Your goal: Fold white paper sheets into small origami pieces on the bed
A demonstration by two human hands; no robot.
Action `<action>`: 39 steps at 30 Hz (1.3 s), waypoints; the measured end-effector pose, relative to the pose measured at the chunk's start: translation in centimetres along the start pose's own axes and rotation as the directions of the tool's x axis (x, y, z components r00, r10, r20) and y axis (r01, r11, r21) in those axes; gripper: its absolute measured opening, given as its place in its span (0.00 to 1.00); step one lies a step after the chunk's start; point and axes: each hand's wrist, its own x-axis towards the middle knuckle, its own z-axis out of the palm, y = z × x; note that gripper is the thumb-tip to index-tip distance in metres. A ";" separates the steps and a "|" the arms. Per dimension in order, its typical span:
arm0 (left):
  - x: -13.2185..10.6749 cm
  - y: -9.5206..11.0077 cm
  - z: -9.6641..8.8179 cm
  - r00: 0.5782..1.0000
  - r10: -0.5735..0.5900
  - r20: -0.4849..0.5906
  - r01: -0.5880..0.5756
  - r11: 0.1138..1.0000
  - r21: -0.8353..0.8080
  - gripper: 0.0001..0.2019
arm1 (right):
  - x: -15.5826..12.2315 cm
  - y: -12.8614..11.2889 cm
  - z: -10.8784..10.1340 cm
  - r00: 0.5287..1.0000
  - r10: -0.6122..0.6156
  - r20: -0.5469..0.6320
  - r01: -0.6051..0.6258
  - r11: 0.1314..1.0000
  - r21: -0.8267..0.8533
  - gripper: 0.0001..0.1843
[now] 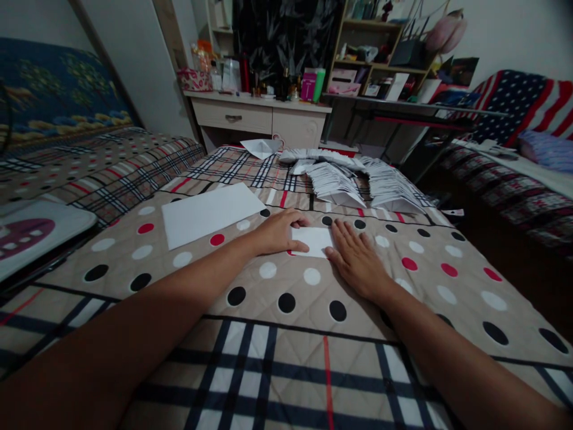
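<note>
A small white piece of folded paper (316, 242) lies flat on the polka-dot bedspread (286, 269) in front of me. My left hand (282, 232) holds its left end, thumb across the top and fingers curled at the far edge. On the right end, my right hand (356, 257) presses down flat with its fingers stretched out and covers that edge. To the left of my left hand rests a larger white stack or sheet of paper (210, 215), which neither hand touches.
Rows of folded white papers (335, 182) stand further back on the bed, with another row (389, 185) to their right. A loose folded sheet (261, 148) lies near the far edge. Beyond are a white dresser (233, 116) and shelves (371, 60). A white folding table (45, 233) is at left.
</note>
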 end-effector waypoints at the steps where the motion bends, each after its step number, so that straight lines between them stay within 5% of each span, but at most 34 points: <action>1: 0.1 -0.1 0.1 0.999 -0.033 -0.033 0.033 0.999 0.000 0.27 | 0.0 0.1 0.0 1.000 0.002 -0.013 -0.002 1.000 -0.003 0.34; 6: 0.9 -0.3 0.5 0.982 -0.160 -0.097 0.172 0.976 0.133 0.19 | 0.2 0.0 0.2 0.998 0.015 -0.056 -0.008 0.993 0.122 0.32; 10: 1.0 -0.3 0.7 0.966 -0.187 -0.177 0.209 0.972 0.109 0.15 | 0.6 0.6 0.5 0.976 0.093 -0.196 -0.014 0.928 0.372 0.36; 14: 0.7 0.5 0.9 0.929 -0.240 -0.281 0.198 0.965 -0.170 0.09 | 1.0 1.1 0.6 0.924 0.272 -0.267 0.033 0.640 0.767 0.35; 17: 0.7 1.2 1.0 0.934 -0.260 -0.246 0.167 0.924 -0.343 0.09 | 0.9 0.9 0.1 0.931 0.328 -0.160 0.027 0.377 0.926 0.26; 19: 0.7 1.3 1.1 0.940 -0.253 -0.227 0.152 0.910 -0.385 0.10 | 0.7 0.6 -0.4 0.948 0.310 -0.078 -0.022 0.305 0.952 0.18; 24: 0.5 2.2 0.8 0.930 -0.207 -0.305 0.157 0.971 -0.182 0.10 | 0.3 -0.1 -1.1 0.957 0.279 -0.073 -0.031 0.351 0.936 0.22; 27: 0.1 4.1 0.9 0.927 0.026 -0.373 0.063 0.972 0.226 0.13 | 0.4 -0.7 -0.9 0.964 0.244 -0.100 -0.005 0.397 0.918 0.22; 30: -0.1 6.1 1.6 0.951 0.165 -0.263 -0.047 0.914 0.403 0.18 | 0.4 -1.6 -0.6 0.969 0.213 -0.129 0.036 0.393 0.919 0.19; 33: -0.1 6.8 2.3 0.980 0.076 -0.182 0.013 0.897 0.442 0.22 | 0.2 -2.3 -0.5 0.979 0.146 -0.140 0.079 0.359 0.930 0.16; 39: 0.2 5.4 1.5 0.971 0.015 -0.240 0.102 0.878 0.467 0.23 | -0.6 -2.9 -1.4 0.988 0.085 -0.128 0.086 0.389 0.917 0.23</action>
